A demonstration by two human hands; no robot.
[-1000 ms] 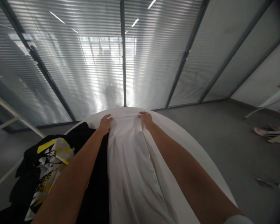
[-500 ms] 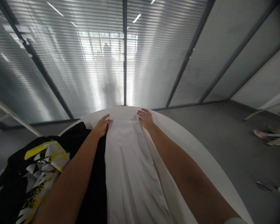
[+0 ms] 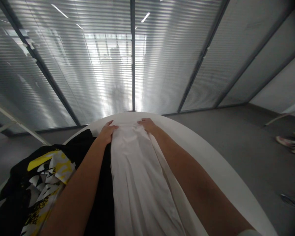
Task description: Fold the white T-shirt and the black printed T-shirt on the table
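A white garment (image 3: 135,170), long and narrow with lengthwise creases, lies down the middle of a round white table (image 3: 208,160). Whether it is trousers or another garment I cannot tell. At its far left corner, my left hand (image 3: 107,132) is closed, with the thumb over the cloth edge. My right hand (image 3: 147,125) pinches the far right corner, fingers pressed together on the fabric. Under and left of my left forearm is a black garment (image 3: 80,139) with a yellow and white print, partly hidden by the arm.
Beyond the table stands a glass partition with blinds (image 3: 108,78). A pale metal frame (image 3: 22,123) rises at the left. On the grey floor (image 3: 238,141) to the right, shoes (image 3: 285,141) and a pale leg of some furniture (image 3: 276,118) show.
My right hand has gone from spread fingers beside the far right corner to a pinch on it, shifting slightly left. The far end of the white garment is more wrinkled. My left hand stays put.
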